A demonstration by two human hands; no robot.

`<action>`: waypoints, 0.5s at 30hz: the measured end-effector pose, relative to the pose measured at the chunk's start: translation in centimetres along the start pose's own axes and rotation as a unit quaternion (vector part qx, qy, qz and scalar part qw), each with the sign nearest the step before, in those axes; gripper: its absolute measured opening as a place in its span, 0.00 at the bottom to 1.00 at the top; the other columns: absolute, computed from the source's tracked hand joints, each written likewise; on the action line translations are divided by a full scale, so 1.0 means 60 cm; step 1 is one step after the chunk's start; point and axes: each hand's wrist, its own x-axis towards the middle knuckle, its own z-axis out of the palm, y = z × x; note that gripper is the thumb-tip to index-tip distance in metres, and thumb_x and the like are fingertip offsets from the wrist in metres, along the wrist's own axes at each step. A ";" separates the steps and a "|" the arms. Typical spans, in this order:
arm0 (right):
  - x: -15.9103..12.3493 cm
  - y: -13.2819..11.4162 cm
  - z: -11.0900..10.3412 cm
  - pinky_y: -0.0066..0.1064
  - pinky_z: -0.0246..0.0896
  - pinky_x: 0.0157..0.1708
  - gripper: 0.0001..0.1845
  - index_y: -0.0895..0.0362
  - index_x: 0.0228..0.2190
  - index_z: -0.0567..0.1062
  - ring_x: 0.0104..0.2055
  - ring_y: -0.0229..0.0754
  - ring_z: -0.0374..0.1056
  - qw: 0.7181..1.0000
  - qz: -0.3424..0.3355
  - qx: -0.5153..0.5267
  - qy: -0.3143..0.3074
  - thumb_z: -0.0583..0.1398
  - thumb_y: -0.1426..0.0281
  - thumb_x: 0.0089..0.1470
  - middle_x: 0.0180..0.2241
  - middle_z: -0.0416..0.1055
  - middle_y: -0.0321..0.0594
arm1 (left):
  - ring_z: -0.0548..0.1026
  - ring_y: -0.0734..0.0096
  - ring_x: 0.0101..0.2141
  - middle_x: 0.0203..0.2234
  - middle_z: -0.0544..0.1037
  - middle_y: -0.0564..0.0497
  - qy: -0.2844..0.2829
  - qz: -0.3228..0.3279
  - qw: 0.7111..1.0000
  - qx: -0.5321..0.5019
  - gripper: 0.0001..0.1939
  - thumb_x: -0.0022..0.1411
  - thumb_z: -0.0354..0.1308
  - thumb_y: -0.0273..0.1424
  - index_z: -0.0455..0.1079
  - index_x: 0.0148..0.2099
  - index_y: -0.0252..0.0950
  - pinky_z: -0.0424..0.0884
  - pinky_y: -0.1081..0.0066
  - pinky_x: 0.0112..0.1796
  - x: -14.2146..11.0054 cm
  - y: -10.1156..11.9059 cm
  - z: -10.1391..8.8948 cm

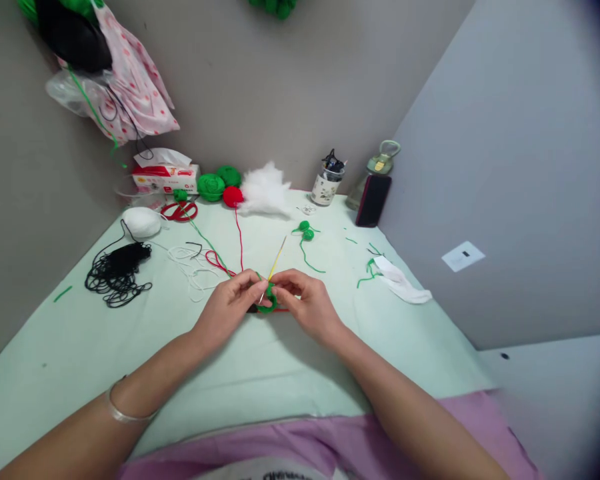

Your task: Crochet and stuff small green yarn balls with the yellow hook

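Both hands meet over the middle of the table around a small green crochet piece [267,306]. My left hand [233,299] is closed, its thumb and fingers pinching the left side of the piece. My right hand [305,300] pinches the piece from the right. A crochet hook [277,259] with a yellow shaft slants up between the hands, its silvery lower end at the green yarn. Which fingers bear the hook I cannot make out. Green yarn runs from my left hand to a small green ball [180,195]. Something red and dark lies partly hidden beneath the hands.
Green yarn balls [211,187], a red ball [233,196], white stuffing [265,190] and a tissue box [166,179] line the back. Red scissors [180,211], white yarn [141,223] and black yarn [117,272] lie left. A jar [326,187], phone [373,201] and bottle [381,163] stand back right.
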 end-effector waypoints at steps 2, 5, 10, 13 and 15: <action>-0.002 0.003 0.005 0.30 0.66 0.34 0.06 0.55 0.37 0.78 0.32 0.38 0.72 0.998 -0.034 -0.044 -0.001 0.61 0.75 0.58 0.33 0.77 0.38 | 0.79 0.70 0.32 0.26 0.77 0.56 -0.004 -0.010 1.000 -0.010 0.15 0.59 0.69 0.43 0.71 0.32 0.37 0.73 0.71 0.39 0.003 -0.005 0.000; -0.002 0.007 0.004 0.30 0.65 0.36 0.09 0.55 0.40 0.78 0.35 0.38 0.72 0.991 -0.085 -0.104 -0.015 0.60 0.78 0.59 0.37 0.76 0.40 | 0.79 0.70 0.32 0.28 0.78 0.56 -0.022 -0.036 0.998 -0.038 0.15 0.59 0.69 0.42 0.70 0.34 0.38 0.75 0.67 0.41 0.008 -0.011 -0.004; 0.001 0.018 -0.011 0.28 0.63 0.35 0.10 0.54 0.41 0.78 0.34 0.38 0.72 0.971 -0.130 -0.199 -0.036 0.58 0.77 0.63 0.36 0.76 0.39 | 0.80 0.70 0.37 0.33 0.78 0.55 -0.037 -0.053 0.995 -0.080 0.14 0.59 0.68 0.39 0.68 0.35 0.37 0.75 0.66 0.47 0.012 -0.022 -0.014; -0.002 0.019 -0.009 0.28 0.58 0.32 0.10 0.55 0.39 0.78 0.33 0.38 0.70 0.944 -0.161 -0.287 -0.033 0.56 0.74 0.66 0.34 0.76 0.39 | 0.79 0.70 0.36 0.31 0.79 0.55 -0.036 -0.058 0.994 -0.084 0.14 0.58 0.69 0.38 0.67 0.34 0.37 0.74 0.68 0.43 0.014 -0.028 -0.017; -0.006 0.016 -0.003 0.29 0.52 0.29 0.12 0.55 0.38 0.76 0.31 0.38 0.67 0.925 -0.184 -0.330 -0.038 0.53 0.76 0.66 0.32 0.75 0.39 | 0.77 0.72 0.33 0.28 0.79 0.55 -0.035 -0.060 0.995 -0.076 0.13 0.58 0.69 0.35 0.67 0.32 0.36 0.71 0.71 0.39 0.016 -0.030 -0.015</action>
